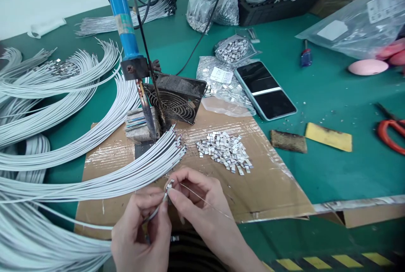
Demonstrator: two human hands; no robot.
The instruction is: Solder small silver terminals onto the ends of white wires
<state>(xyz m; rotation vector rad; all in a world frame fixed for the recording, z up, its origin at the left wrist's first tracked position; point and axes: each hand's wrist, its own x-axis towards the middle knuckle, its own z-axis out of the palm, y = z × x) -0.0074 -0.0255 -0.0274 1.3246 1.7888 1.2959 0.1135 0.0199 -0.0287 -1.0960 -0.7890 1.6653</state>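
Observation:
My left hand [142, 225] is closed in a pinch on a white wire [154, 213], close to its end. Thumb and forefinger of my right hand [207, 204] press on a small metal tab [171, 183] at that wire's tip. A thin solder-like strand [205, 201] runs from my right fingers back across the hand. Just beyond my hands, a bundle of white wires [126, 183] lies with its ends fanned out. A loose pile of small metal tabs [224, 151] rests on the cardboard [265, 191]. Above the bundle's ends, a blue-handled soldering iron [118, 10] points downward.
A small black fan [174, 99] leans behind the iron's tip. More white wire coils [63, 115] cover the left side. Bags of metal parts [218, 82], a phone [265, 90], a yellow sponge [329, 137] and red-handled scissors [390, 134] lie to the right.

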